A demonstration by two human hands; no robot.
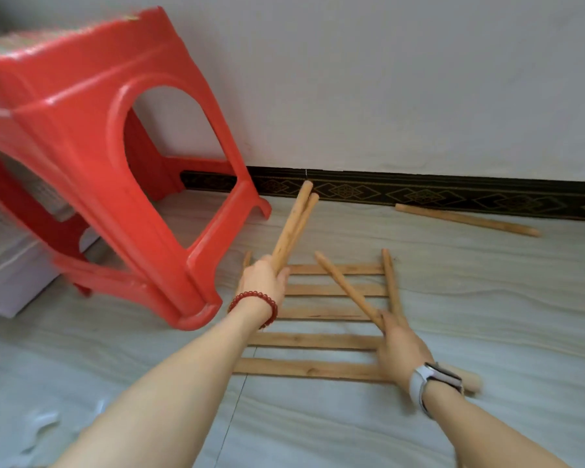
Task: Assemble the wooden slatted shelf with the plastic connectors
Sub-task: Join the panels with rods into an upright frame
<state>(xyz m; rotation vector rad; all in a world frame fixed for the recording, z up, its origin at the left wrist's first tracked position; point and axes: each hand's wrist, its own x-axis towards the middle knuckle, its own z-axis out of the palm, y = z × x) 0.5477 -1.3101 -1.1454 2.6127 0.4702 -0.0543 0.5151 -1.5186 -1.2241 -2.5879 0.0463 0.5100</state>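
Slatted panel [318,339]: bare light wood, matt, grain and darker streaks visible. Round dowels [293,228] and loose dowel [466,219]: same unfinished wood, smooth. Stool [92,157]: red moulded plastic, glossy with highlights. Floor [487,298]: pale tile with wavy grain-like print, slight sheen. Wall [385,79]: white, matt, faintly textured. Skirting [419,194]: dark, patterned. Bracelet [250,298]: glossy red beads

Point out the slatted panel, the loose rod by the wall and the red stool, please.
slatted panel [313,340]: head view, on the second slat from the near end.
loose rod [466,219]: head view, mid-length of the rod lying by the baseboard.
red stool [81,130]: head view, on the side wall left of the arched opening.
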